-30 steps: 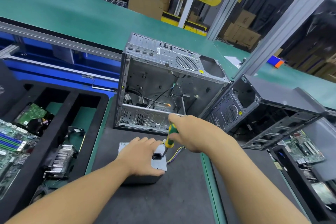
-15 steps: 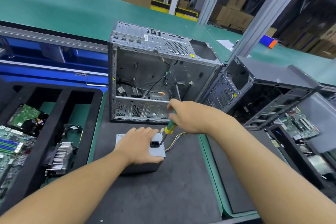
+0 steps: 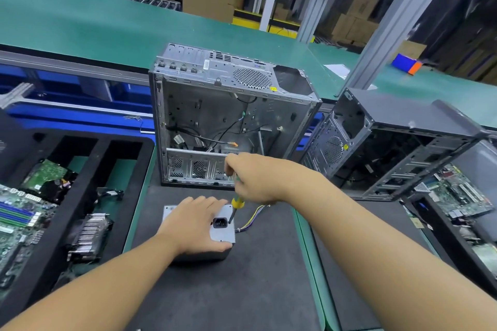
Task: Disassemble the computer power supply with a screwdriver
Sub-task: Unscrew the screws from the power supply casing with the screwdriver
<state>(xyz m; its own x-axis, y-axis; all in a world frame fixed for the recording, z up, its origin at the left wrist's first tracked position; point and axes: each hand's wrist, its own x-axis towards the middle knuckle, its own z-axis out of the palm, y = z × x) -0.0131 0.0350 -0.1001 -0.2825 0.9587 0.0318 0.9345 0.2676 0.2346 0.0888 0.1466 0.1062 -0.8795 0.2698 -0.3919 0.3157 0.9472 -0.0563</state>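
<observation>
The grey power supply [image 3: 223, 234] lies on the dark mat, its black socket facing up and coloured wires [image 3: 252, 219] trailing off to the right. My left hand [image 3: 193, 223] lies across its top and grips it, thumb hooked over the near edge. My right hand [image 3: 252, 177] holds the yellow-green screwdriver [image 3: 236, 205] almost upright. The tip touches the top plate just right of the socket.
An open silver computer case [image 3: 231, 115] stands right behind the power supply. A second dark case [image 3: 390, 142] lies tilted to the right. Black trays [image 3: 80, 196] on the left hold circuit boards and a heatsink. More boards [image 3: 457, 193] sit at the far right.
The screwdriver has swung from leaning to almost upright and its tip has settled beside the socket. My left hand stays on the power supply. The view shifted a little.
</observation>
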